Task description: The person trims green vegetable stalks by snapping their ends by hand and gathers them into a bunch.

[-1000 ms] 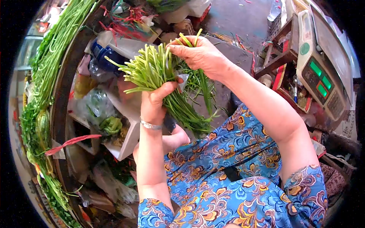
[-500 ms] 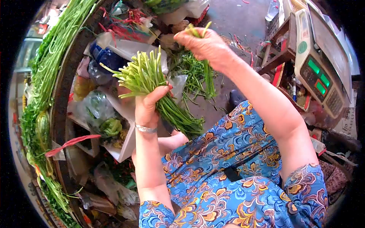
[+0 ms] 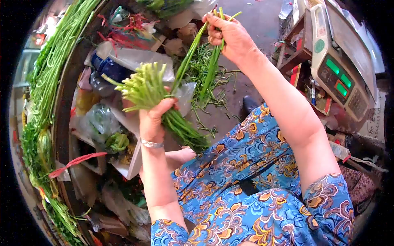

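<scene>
Littered floor [image 3: 259, 22]; right hand [image 3: 230, 36] outstretched, left hand [image 3: 154, 117] round stems [image 3: 147, 88].

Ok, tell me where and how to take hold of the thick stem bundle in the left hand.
Grip the stem bundle just below the left hand, probably best from the right: its stems lie gathered there with that side exposed, while the upper ends fan out.

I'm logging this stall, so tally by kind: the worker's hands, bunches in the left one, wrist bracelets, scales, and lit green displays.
Hands, left and right: 2
Bunch in the left: 1
Bracelet: 1
Scale: 1
Lit displays: 3
Total: 8
</scene>
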The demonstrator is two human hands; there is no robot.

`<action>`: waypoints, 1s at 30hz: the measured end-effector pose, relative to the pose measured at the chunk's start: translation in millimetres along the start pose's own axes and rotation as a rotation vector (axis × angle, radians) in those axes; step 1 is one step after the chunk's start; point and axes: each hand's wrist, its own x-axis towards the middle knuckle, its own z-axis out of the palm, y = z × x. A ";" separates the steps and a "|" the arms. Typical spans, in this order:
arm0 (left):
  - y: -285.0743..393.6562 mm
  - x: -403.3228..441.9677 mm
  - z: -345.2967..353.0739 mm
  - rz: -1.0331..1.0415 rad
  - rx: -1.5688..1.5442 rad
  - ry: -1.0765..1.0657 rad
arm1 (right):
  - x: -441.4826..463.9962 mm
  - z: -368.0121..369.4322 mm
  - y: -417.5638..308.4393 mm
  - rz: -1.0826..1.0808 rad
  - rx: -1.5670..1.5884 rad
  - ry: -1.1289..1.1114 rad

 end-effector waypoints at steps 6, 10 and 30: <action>-11.7 7.6 -30.6 0.047 0.010 0.017 | 3.7 -10.9 -11.1 -0.043 -0.013 0.152; -5.9 6.1 -25.0 -0.024 -0.029 -0.008 | 10.4 -16.4 -21.8 -0.139 0.002 0.258; 3.0 3.4 -6.2 -0.002 -0.174 -0.056 | -9.4 15.2 -10.4 -0.090 -0.412 -0.051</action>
